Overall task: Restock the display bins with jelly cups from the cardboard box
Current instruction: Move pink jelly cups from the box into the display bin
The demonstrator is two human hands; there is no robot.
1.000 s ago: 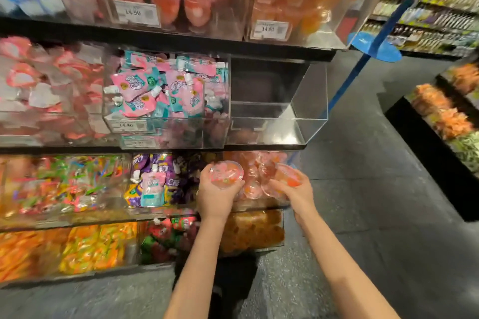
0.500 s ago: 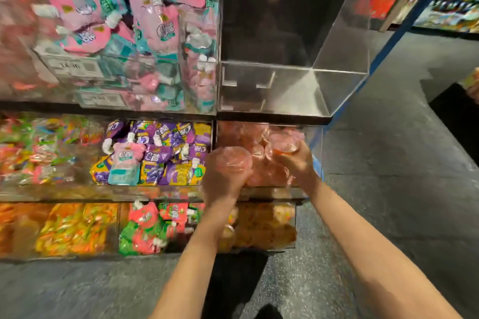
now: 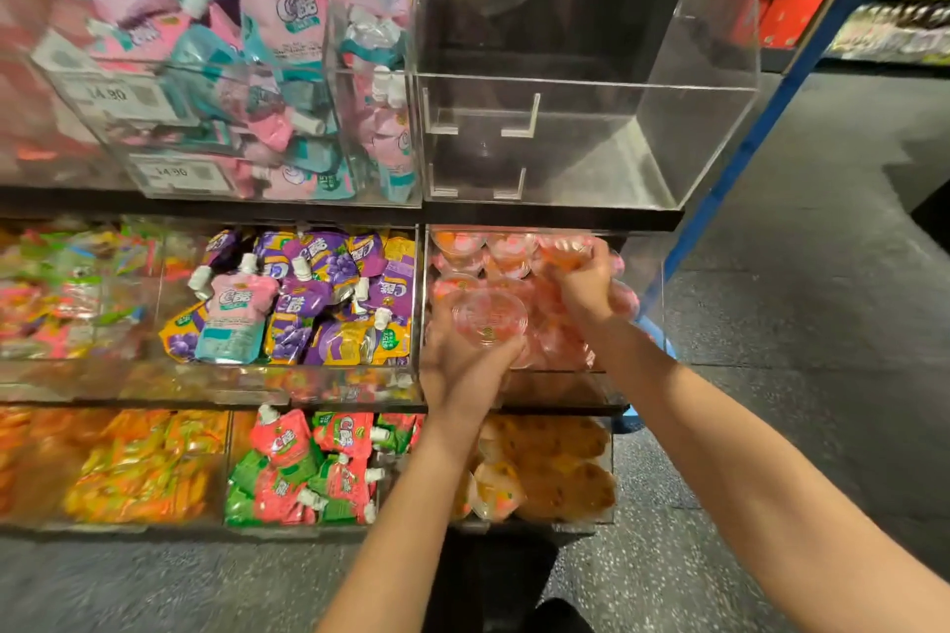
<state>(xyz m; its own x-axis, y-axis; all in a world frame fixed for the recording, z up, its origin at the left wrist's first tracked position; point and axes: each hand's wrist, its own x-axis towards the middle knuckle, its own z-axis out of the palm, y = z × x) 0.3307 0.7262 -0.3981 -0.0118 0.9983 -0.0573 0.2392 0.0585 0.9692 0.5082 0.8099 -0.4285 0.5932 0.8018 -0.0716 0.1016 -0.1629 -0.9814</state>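
- The left hand (image 3: 465, 365) curls its fingers round a jelly cup (image 3: 489, 319) at the near front of the middle-shelf bin (image 3: 645, 272). The cup is round, clear and pink-tinted, its sealed lid facing up toward the camera.
- Farther in and to the right, the right hand (image 3: 586, 285) reaches into the same bin; its fingers seem to clasp an orange-pink cup (image 3: 563, 254), though blur hides the grip.
- Pink cups (image 3: 480, 247) fill the bin's far side.
- Above sits a clear bin (image 3: 709, 82).

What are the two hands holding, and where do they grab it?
The left hand holds a clear round pink jelly cup from underneath, by its base. The right hand grips an orange-pink jelly cup inside the bin; exactly where is hidden.
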